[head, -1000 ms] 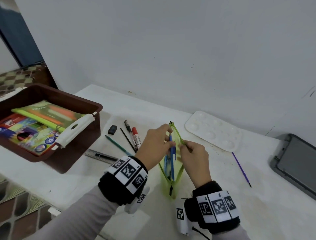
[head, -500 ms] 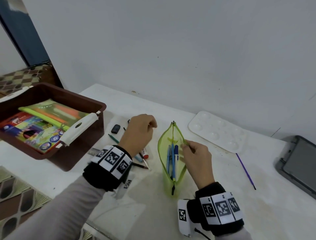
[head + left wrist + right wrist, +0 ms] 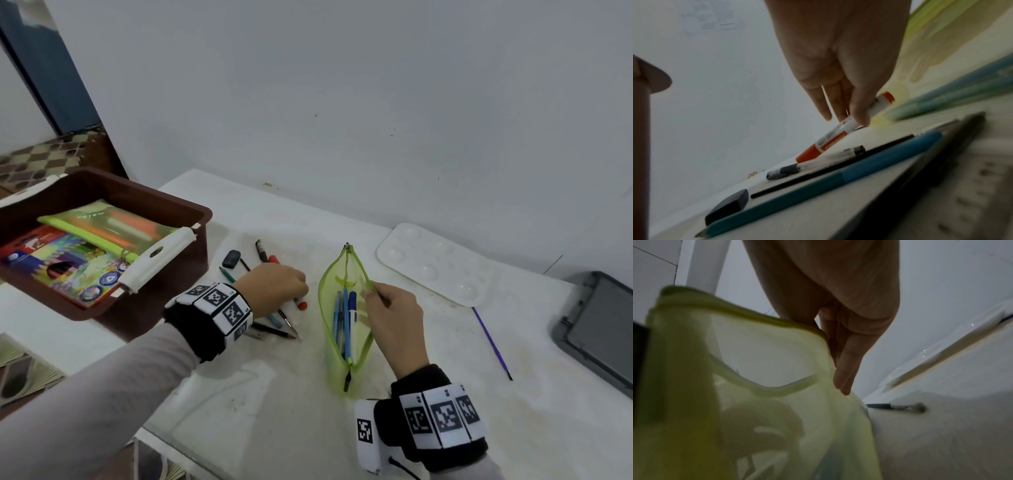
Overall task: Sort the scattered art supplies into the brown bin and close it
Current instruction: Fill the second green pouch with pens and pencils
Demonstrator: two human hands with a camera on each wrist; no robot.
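Left hand (image 3: 270,287) pinching red marker (image 3: 840,131)
Right hand (image 3: 394,311) is pinching the open green pouch's (image 3: 342,329) rim, near the table's (image 3: 445,394) middle.

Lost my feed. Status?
Left hand pinching red marker on table. Right hand holding green pouch open. Brown bin open. Nothing blocking.

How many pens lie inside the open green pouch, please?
3: a pale blue pen leftmost, a blue pen in the middle, a blue-capped marker rightmost. Others may be hidden beneath.

White table (image 3: 428,428) bears brown bin (image 3: 191,219), pouch (image 3: 329,359), palette (image 3: 435,263), pens (image 3: 274,320)
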